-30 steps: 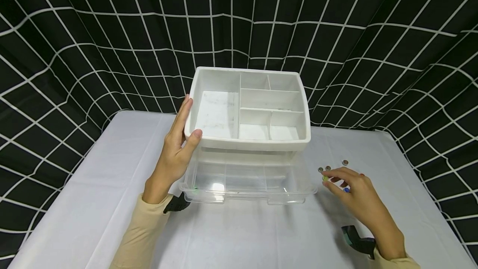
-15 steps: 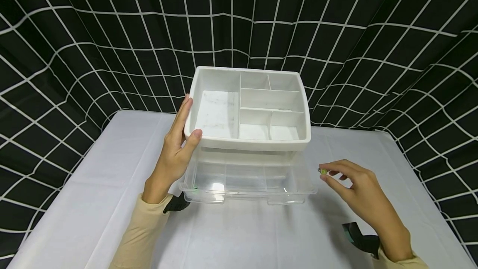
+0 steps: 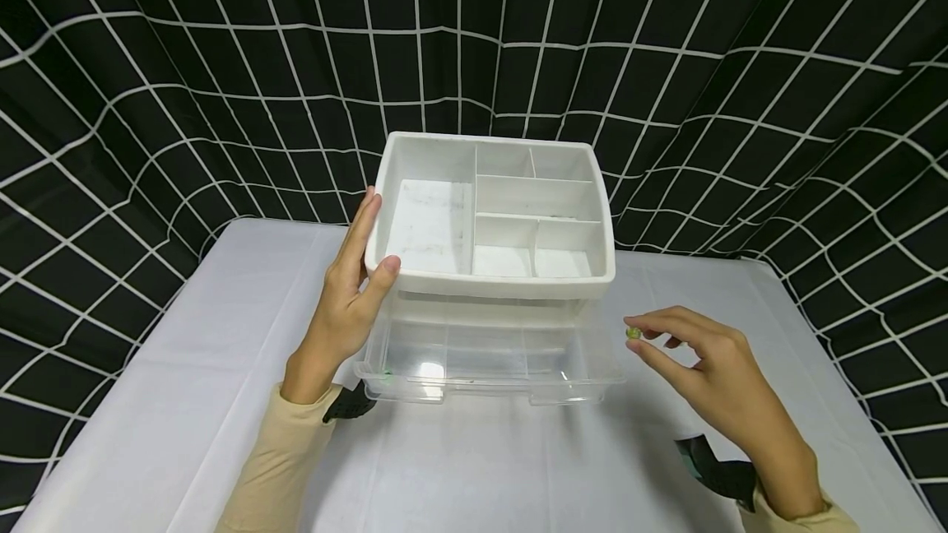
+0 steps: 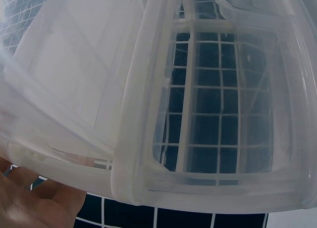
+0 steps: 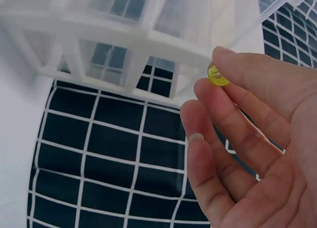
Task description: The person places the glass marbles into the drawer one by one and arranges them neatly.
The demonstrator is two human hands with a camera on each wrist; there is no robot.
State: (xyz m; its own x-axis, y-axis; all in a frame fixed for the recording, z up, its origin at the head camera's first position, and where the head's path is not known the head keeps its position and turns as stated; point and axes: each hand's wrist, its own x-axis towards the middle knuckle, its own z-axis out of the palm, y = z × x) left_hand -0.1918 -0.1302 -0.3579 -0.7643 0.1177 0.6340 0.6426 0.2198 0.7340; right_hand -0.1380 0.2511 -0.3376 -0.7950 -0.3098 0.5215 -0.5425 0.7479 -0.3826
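Observation:
A white organizer box [image 3: 533, 286] with several open compartments stands in the middle of the table in the head view. Its clear drawer [image 3: 489, 389] juts out at the front. My left hand [image 3: 344, 303] grips the box's left side, thumb over the front corner of the rim and fingers along the wall. Between thumb and forefinger my right hand [image 3: 711, 360] pinches a small round yellow-green glass marble [image 5: 217, 77], just right of the drawer and apart from it. The left wrist view shows part of the left hand [image 4: 39, 203] under the translucent plastic.
A small green spot [image 3: 388, 373] shows at the drawer's left front corner. White cloth covers the table [image 3: 459, 475]. A black curtain [image 3: 296, 64] with a white grid hangs behind and at both sides.
My right hand has lifted the marble and shifted slightly left, towards the drawer. Several small pieces seen on the table by that hand no longer show. The left hand and box keep their place.

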